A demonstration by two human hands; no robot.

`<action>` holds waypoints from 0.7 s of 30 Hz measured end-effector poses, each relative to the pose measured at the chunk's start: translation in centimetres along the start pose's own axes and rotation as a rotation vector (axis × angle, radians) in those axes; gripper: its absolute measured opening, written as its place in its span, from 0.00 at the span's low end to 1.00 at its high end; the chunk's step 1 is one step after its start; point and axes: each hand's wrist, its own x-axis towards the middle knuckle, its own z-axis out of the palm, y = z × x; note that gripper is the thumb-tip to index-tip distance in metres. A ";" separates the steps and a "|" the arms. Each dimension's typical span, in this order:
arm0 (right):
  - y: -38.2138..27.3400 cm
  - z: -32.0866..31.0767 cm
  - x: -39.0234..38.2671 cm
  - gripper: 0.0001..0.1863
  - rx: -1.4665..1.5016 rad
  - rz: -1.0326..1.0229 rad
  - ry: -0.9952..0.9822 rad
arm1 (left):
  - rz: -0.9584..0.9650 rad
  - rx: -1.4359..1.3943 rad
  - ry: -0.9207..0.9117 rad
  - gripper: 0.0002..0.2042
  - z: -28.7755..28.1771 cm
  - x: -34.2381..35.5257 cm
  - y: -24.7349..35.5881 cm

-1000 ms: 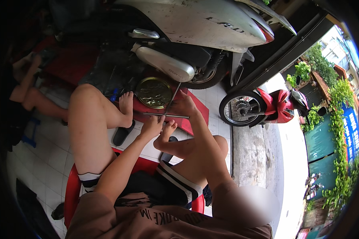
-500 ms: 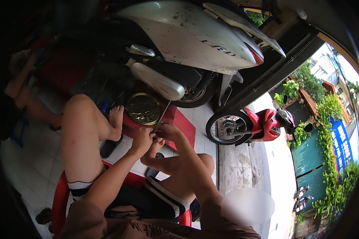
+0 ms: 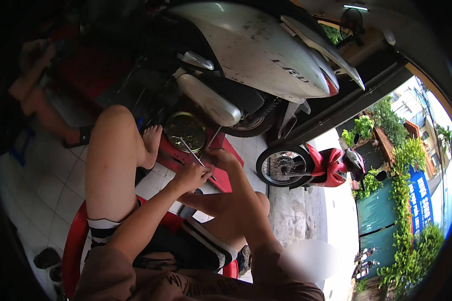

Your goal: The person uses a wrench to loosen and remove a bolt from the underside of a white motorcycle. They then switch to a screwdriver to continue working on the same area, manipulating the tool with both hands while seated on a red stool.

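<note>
A long T-shaped metal wrench (image 3: 192, 151) has its shaft running up to the silver engine cover (image 3: 208, 100) of a white scooter (image 3: 256, 45), with its crossbar slanting toward me. My left hand (image 3: 191, 176) is closed on the lower part of the crossbar. My right hand (image 3: 221, 158) grips the tool near where shaft and crossbar meet, its fingers partly hidden. Beneath the tool, a round gold-coloured pan (image 3: 186, 120) sits on a red platform (image 3: 221, 183), beside my bare foot (image 3: 152, 140).
I sit on a red plastic chair (image 3: 75, 251) over a tiled floor (image 3: 55, 190). Another person (image 3: 32, 95) works at the far left in shadow. A red motorbike (image 3: 326, 165) stands by the doorway. Footwear (image 3: 47, 258) lies at lower left.
The crossbar, level a second ago, now slants from upper left to lower right. My left hand has moved slightly right along with it, and the whole view has shifted.
</note>
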 end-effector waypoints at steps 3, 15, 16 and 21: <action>-0.1 -1.1 0.4 0.15 0.114 0.001 -0.120 | -0.164 -0.012 -0.101 0.18 1.8 0.1 -1.7; 0.9 0.2 1.7 0.14 0.091 0.034 0.078 | -0.308 -0.553 0.535 0.11 0.6 1.8 -1.9; 1.0 -0.2 1.9 0.14 0.096 0.029 0.073 | -0.257 -0.607 0.526 0.07 0.0 1.8 -1.5; 1.7 0.0 1.7 0.09 0.217 0.060 -0.116 | -0.040 -0.382 0.514 0.11 -0.2 1.5 -0.9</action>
